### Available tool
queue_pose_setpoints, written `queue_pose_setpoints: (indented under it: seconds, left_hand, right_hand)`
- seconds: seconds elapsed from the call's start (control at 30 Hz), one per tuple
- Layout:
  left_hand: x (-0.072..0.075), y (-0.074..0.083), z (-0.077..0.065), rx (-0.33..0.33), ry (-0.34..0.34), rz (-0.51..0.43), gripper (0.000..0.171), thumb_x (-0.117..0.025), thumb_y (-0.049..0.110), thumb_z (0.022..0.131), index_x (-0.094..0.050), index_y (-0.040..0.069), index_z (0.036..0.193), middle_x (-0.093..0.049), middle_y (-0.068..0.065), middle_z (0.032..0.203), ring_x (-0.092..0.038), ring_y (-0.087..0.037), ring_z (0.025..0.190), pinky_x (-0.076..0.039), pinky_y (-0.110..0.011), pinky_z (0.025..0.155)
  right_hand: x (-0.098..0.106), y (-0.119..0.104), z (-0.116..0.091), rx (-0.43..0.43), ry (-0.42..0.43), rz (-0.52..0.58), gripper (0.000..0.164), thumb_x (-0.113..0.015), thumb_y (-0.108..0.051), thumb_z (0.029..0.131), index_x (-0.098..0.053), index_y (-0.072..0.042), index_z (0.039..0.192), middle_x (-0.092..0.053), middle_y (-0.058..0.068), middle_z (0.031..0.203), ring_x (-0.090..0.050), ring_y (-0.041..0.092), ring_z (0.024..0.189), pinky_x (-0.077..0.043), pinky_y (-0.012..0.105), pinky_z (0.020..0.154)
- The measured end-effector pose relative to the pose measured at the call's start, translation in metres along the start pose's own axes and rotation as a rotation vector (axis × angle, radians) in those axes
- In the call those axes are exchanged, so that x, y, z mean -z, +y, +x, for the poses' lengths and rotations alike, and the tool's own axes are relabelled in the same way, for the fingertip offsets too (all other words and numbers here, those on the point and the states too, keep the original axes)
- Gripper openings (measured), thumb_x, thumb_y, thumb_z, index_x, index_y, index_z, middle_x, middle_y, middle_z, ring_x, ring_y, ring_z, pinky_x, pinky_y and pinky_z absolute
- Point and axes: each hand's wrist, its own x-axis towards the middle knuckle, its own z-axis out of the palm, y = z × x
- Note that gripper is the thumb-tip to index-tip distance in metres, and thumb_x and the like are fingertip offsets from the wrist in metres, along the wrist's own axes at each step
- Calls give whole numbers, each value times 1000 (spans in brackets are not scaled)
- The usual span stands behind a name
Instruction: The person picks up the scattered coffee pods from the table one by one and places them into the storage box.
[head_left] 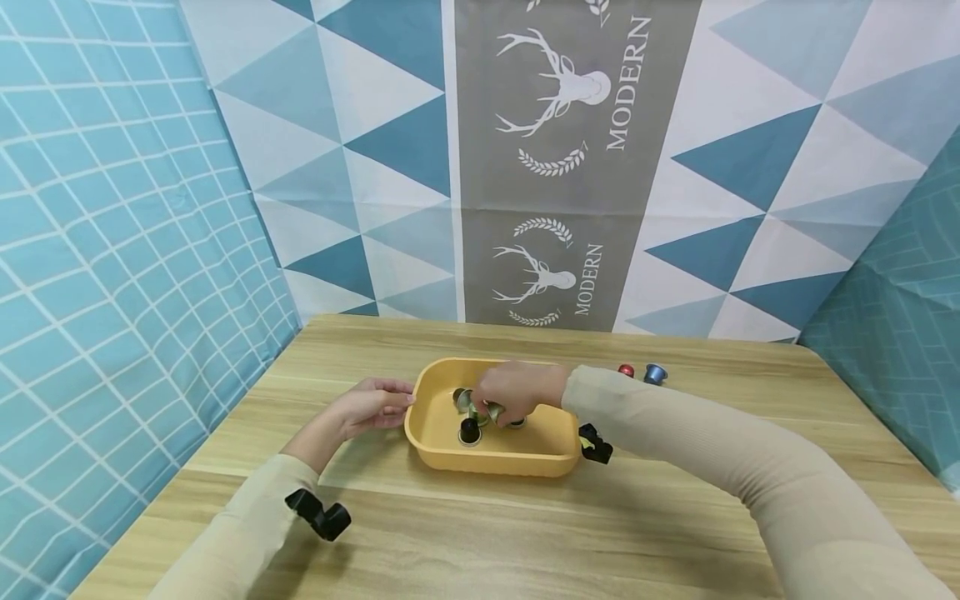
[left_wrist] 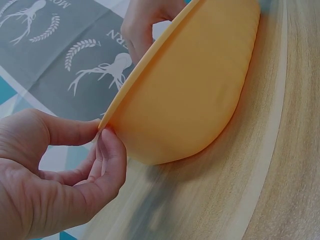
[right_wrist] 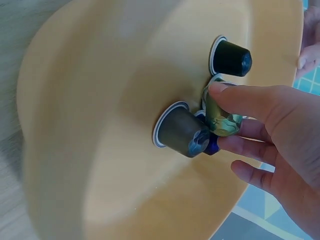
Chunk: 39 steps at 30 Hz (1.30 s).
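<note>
Table (head_left: 465,533), wood-grain top, far edge against printed cloth (head_left: 408,167). Yellow tub (head_left: 491,461) rests on it, set back toward the far edge, somewhat closer to the left edge than to the right.

Left hand (head_left: 372,407): at the tub's left end. Left wrist view shows thumb and forefinger pinched together on the rim; remaining fingers bent beneath, outside the wall.

Right hand (head_left: 517,390): inside the tub, reaching in over the right end. Thumb and fingers clamped on a green-gold capsule (right_wrist: 222,117); the lower fingers spread apart from the capsule. Held capsule is within the tub, above the floor or touching it: cannot tell.

Other tub contents, right wrist view: dark green capsule (right_wrist: 231,58), on the left-hand side of the held one, near it; grey-brown capsule (right_wrist: 180,131), just beside the held one on the opposite side. Both appear to sit rim down. A dark blue capsule (right_wrist: 213,145) lies mostly hidden between the grey-brown one and the fingers; its pose is unclear.

Outside the tub: red capsule (head_left: 626,370) and blue capsule (head_left: 655,374) side by side on the table, right of the tub, near the far edge; red one partly covered by the right sleeve (head_left: 697,433).
</note>
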Motion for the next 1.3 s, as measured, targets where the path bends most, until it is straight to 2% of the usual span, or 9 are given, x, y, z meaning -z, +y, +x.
queue_pose_setpoints:
  seconds: [0.23,0.47,0.77,1.0,1.13,1.3]
  left_hand:
    - [-1,-1,-1,4,-1,-1,47,-55,7,94,-38,-12,134,-59,-1,93,-59,-7,82,-54,-18,73]
    - [-3,-2,-2,10,3,-18,46,-55,6,93,-40,-12,133,-60,0,90,-58,-6,78,-54,-17,71]
    - [-5,-2,-3,2,-2,-17,44,-54,6,94,-40,-12,132,-59,0,90,-57,-5,78,-53,-17,71]
    - [-3,-3,-2,7,14,-13,42,-55,6,93,-42,-11,130,-59,0,89,-58,-6,79,-54,-17,71]
    - [-1,-2,-2,-4,4,-8,45,-55,7,93,-41,-12,132,-59,0,91,-58,-6,80,-54,-17,71]
    - [-1,0,-2,-9,-2,-7,46,-55,7,93,-40,-12,132,-59,0,92,-58,-7,81,-54,-17,71]
  right_hand:
    - [-2,-4,1,-5,-7,-14,17,-78,-18,78,-65,-16,89,-67,-4,93,-55,9,78,-49,24,73]
    - [-5,-5,2,-22,-35,-45,20,-80,-19,78,-65,-16,92,-67,-5,95,-54,7,80,-49,23,74]
    - [-3,-6,-1,-38,-36,-17,19,-79,-17,79,-66,-16,93,-67,-4,95,-50,7,77,-46,22,71]
    - [-1,0,-3,0,17,2,18,-75,-15,80,-66,-14,95,-68,-2,96,-51,7,76,-46,23,70]
    - [1,3,-6,19,40,28,20,-74,-15,80,-66,-13,98,-67,-1,99,-55,9,81,-48,23,73]
    - [7,5,-14,48,111,52,19,-75,-14,79,-66,-10,95,-68,3,94,-59,13,84,-49,23,74]
